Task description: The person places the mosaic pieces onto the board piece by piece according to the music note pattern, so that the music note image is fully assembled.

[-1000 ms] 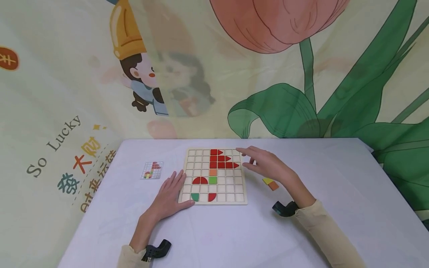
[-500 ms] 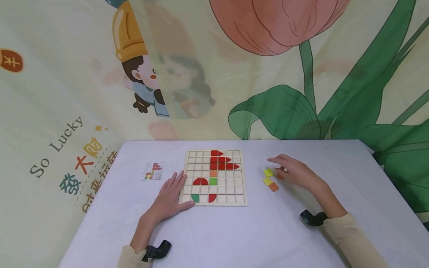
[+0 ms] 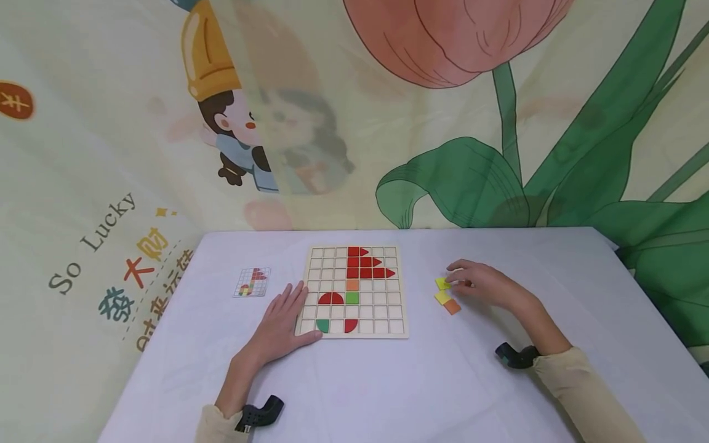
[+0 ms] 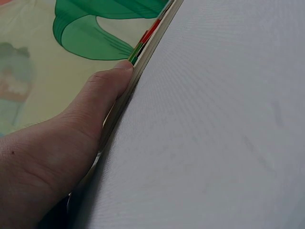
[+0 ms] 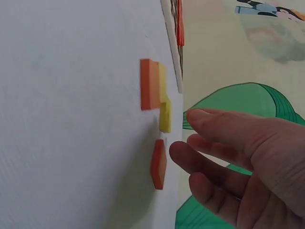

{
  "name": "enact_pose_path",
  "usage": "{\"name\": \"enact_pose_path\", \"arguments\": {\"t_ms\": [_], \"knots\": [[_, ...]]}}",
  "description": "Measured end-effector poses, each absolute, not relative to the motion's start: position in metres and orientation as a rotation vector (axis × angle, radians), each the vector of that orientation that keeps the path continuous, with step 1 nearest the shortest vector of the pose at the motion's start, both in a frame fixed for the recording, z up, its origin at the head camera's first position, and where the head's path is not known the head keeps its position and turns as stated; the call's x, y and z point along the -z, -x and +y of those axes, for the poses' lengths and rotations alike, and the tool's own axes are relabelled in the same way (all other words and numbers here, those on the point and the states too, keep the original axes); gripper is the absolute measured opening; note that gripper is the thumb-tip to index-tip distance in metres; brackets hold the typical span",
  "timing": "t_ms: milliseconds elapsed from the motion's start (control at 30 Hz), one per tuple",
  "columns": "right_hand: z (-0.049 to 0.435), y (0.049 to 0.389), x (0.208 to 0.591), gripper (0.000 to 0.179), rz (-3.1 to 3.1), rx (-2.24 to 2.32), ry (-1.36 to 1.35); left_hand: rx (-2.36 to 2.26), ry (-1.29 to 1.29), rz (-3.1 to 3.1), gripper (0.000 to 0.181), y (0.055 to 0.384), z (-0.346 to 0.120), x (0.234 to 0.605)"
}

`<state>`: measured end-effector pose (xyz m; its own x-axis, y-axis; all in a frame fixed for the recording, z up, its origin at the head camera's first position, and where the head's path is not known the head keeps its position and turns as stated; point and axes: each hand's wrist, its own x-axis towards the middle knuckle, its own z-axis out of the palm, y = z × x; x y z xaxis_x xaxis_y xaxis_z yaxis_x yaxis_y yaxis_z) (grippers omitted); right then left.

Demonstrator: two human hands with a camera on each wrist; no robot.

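My left hand (image 3: 277, 326) lies along the left edge of a square wooden grid board (image 3: 382, 312), its thumb (image 4: 102, 90) on the near left corner. Red, orange and green pieces fill some cells, including pointed red rows at the top and two red quarter-rounds (image 3: 331, 298) side by side. Right of the board, my right hand (image 3: 490, 286) hovers with loosely bent fingers beside a yellow tile (image 3: 441, 283). A second yellow tile (image 3: 442, 297) touches an orange tile (image 3: 452, 307). In the right wrist view, another orange tile (image 5: 158, 164) lies below the fingers, with nothing visible between them.
A small pattern card (image 3: 252, 282) with a coloured grid lies left of the board. The white-covered table (image 3: 410, 394) ends at the back against a printed cloth (image 3: 332, 209).
My right hand has moved from the board's upper right side out to the loose tiles, then lowered slightly towards the upper yellow one. The left hand stays on the board.
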<state>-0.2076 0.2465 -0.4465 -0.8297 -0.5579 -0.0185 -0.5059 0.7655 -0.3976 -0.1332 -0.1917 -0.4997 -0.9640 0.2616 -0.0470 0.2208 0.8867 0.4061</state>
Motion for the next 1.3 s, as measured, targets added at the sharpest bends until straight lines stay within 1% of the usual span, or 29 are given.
{"name": "enact_pose_path", "arguments": {"t_ms": [133,367,600,733,833,1300], "knots": [[0.24,0.206,0.45,0.02,2.813,0.533,0.878,-0.628,-0.378,2.95,0.103,0.134,-0.192,0.498],[0.234,0.203,0.45,0.024,2.85,0.433,0.738,-0.634,-0.379,2.949,0.102,0.133,-0.192,0.498],[0.236,0.204,0.453,0.017,2.918,0.444,0.704,-0.624,-0.373,2.945,0.103,0.133,-0.193,0.5],[0.235,0.205,0.456,0.01,2.954,0.423,0.689,-0.632,-0.372,2.937,0.103,0.133,-0.193,0.499],[0.235,0.205,0.457,0.007,2.965,0.423,0.665,-0.627,-0.378,2.943,0.103,0.133,-0.193,0.498],[0.232,0.206,0.458,0.011,2.962,0.437,0.622,-0.636,-0.374,2.949,0.102,0.132,-0.192,0.496]]}}
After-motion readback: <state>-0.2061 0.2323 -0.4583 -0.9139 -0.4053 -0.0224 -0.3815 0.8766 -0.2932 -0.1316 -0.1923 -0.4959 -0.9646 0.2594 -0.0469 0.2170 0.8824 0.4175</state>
